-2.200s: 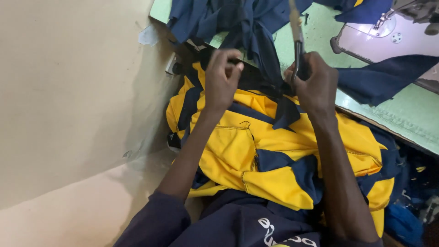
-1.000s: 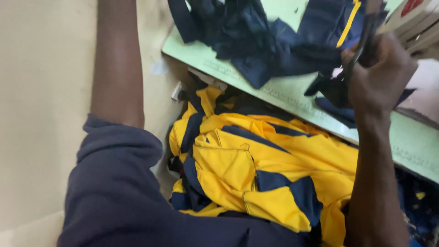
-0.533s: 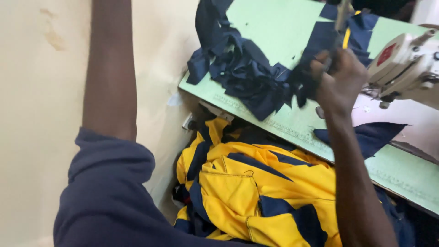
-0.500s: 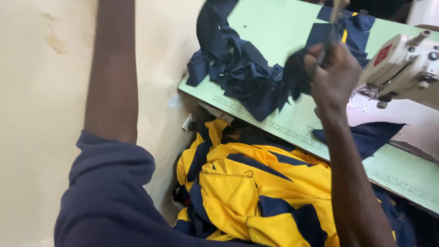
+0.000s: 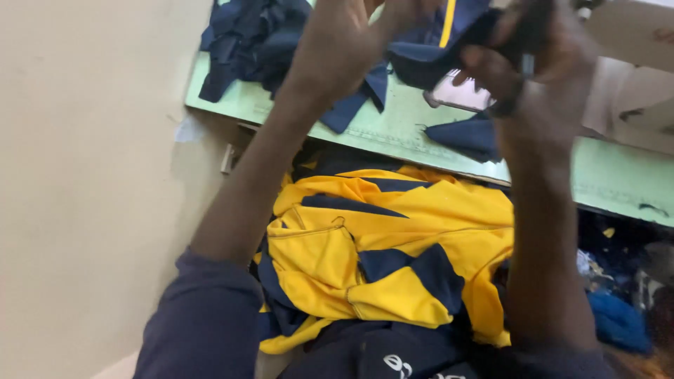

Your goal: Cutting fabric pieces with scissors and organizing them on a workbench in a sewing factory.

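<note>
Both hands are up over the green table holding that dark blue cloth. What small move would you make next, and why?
Probably lower the navy fabric piece with the yellow stripe onto the pale green table. Left hand and right hand both hold it in the air, bunched; flat, it would be easier to handle.

Seen from above, both hands are raised over a pale green sewing table (image 5: pixel 393 130). The left hand (image 5: pixel 337 42) and right hand (image 5: pixel 533 70) grip a navy fabric piece with a yellow stripe (image 5: pixel 439 35); the blur hides the exact grip. Navy scraps (image 5: pixel 253 38) lie on the table's far left. Below the table's near edge, a yellow and navy garment (image 5: pixel 393 260) lies bunched.
</note>
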